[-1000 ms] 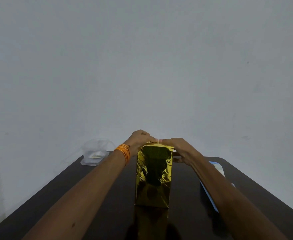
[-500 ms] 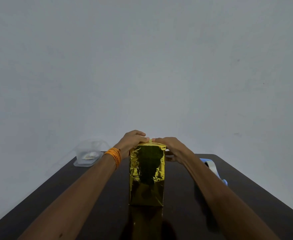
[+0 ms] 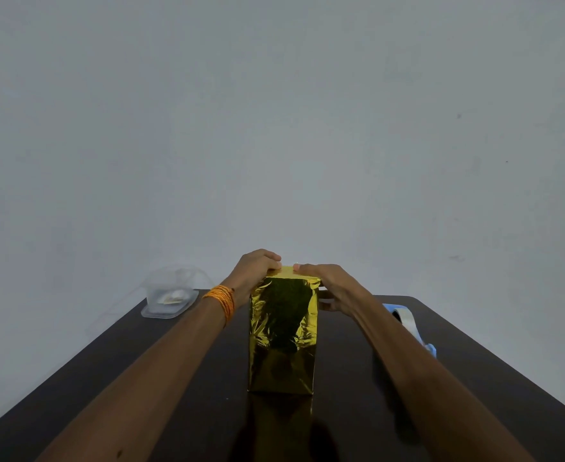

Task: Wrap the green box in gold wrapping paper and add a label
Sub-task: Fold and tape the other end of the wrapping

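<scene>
A tall box covered in shiny gold wrapping paper (image 3: 283, 335) stands upright on the dark table (image 3: 181, 378), in the middle. No green shows through the paper. My left hand (image 3: 252, 273), with orange threads at the wrist, rests on the box's top left edge, fingers curled over the paper. On the top right edge lies my right hand (image 3: 329, 283), thumb on top and fingers down the right side. The two thumbs nearly meet on the top face. What lies under the fingers is hidden.
A clear plastic container (image 3: 171, 295) with something pale inside sits at the table's far left corner. A tape dispenser with a blue frame (image 3: 408, 323) lies to the right, partly behind my right forearm. A plain wall stands close behind the table.
The view has drifted, so the box and both hands sit slightly lower-left in frame. Both hands stay on the box's top, pressing the paper; the box stands where it was.
</scene>
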A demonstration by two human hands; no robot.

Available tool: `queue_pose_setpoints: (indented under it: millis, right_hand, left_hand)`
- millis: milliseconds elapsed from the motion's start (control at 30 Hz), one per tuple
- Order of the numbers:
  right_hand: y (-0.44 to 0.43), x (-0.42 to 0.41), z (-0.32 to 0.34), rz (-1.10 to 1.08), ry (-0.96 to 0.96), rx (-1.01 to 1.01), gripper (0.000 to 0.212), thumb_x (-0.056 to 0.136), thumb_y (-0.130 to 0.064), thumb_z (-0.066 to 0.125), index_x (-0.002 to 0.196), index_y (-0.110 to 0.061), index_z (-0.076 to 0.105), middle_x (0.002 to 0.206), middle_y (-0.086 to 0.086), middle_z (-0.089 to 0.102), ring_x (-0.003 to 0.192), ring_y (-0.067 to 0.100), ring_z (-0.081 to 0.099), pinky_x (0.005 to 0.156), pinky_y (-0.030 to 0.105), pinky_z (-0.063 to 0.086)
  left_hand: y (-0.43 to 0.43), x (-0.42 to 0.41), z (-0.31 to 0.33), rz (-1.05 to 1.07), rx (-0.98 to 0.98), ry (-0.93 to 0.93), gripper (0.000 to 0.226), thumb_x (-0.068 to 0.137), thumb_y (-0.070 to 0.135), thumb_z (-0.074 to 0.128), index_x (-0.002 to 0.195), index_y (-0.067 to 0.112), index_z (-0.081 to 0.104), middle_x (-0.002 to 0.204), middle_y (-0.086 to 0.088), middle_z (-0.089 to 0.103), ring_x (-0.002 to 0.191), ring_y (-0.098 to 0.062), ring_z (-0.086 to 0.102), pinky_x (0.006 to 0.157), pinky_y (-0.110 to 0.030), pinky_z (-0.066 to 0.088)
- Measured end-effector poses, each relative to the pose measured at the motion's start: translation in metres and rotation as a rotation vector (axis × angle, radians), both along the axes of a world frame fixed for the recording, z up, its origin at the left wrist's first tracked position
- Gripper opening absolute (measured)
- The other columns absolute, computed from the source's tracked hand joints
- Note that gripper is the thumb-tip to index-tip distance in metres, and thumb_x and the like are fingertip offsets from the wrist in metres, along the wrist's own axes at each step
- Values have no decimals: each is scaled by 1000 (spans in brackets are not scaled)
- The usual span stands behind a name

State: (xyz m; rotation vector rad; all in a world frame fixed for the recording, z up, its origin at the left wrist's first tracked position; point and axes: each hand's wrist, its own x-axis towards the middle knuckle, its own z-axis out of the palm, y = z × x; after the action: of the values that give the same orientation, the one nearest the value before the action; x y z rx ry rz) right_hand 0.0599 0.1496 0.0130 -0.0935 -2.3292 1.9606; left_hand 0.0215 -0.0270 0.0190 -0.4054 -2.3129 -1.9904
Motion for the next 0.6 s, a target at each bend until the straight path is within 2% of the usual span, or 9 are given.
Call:
queue_pose_setpoints:
  millis: [33, 100, 167, 233, 300, 333, 400, 500, 600]
  right_hand:
    - [0, 0, -1, 4, 0, -1, 45, 81, -44, 78, 111, -12, 69, 99, 5, 66, 92, 19, 62, 73, 32, 51]
    - [1, 0, -2, 17, 7, -2, 44, 83, -44, 77, 112, -12, 69, 99, 5, 65, 90, 18, 61, 74, 31, 51]
    - [2, 0, -2, 24, 20, -20, 41, 84, -43, 76, 109, -13, 69, 99, 5, 66, 88, 17, 61, 75, 31, 50]
    - [1, 1, -4, 19, 35, -34, 35, 85, -43, 74, 103, -14, 69, 96, 4, 65, 87, 18, 61, 77, 33, 49]
    - [0, 1, -7, 30, 52, -34, 33, 88, -46, 69, 100, -15, 70, 93, 4, 65, 89, 20, 61, 80, 34, 47]
    - [-1, 1, -10, 30, 62, -47, 33, 91, -48, 64, 99, -17, 70, 92, 5, 66, 91, 21, 62, 81, 35, 47]
    - [-3, 4, -18, 19, 95, -86, 38, 99, -53, 50, 99, -19, 67, 95, 6, 68, 93, 23, 64, 82, 36, 49]
    - [0, 7, -39, 40, 172, -160, 54, 99, -63, 36, 121, -22, 63, 116, 7, 69, 109, 25, 65, 94, 42, 50]
    - [6, 18, -62, 138, 210, -176, 69, 87, -76, 44, 138, -30, 53, 128, -4, 63, 120, 16, 59, 99, 40, 45]
  left_hand:
    - [-1, 1, -1, 19, 22, 6, 20, 97, 8, 55, 111, 12, 68, 120, -13, 63, 111, -27, 63, 100, -41, 52]
    - [-4, 2, -5, 19, 82, -24, 25, 100, 11, 47, 115, 13, 67, 120, -14, 62, 110, -29, 63, 93, -40, 55]
    - [-10, 6, -14, -35, 189, -77, 27, 100, 24, 49, 119, 16, 66, 118, -15, 63, 105, -30, 65, 87, -39, 55]
    - [-17, 11, -26, -84, 253, -75, 40, 97, 43, 54, 125, 16, 63, 118, -15, 66, 106, -29, 65, 99, -44, 49]
    - [-24, 13, -42, -114, 202, -27, 64, 96, 59, 48, 136, 10, 54, 116, -21, 65, 110, -29, 65, 108, -50, 41]
    - [-27, 14, -50, -142, 164, -9, 76, 93, 67, 46, 141, 9, 49, 119, -26, 59, 114, -32, 61, 109, -51, 40]
    - [-33, 17, -65, -202, 120, 25, 83, 85, 79, 45, 142, 18, 49, 123, -21, 61, 118, -30, 61, 108, -46, 43]
    - [-43, 19, -81, -177, 74, 63, 79, 80, 84, 48, 134, 26, 52, 130, -5, 62, 123, -24, 59, 110, -50, 43]
    - [-49, 24, -96, -192, 31, 26, 75, 78, 86, 48, 134, 37, 52, 135, 0, 59, 125, -23, 56, 109, -51, 44]
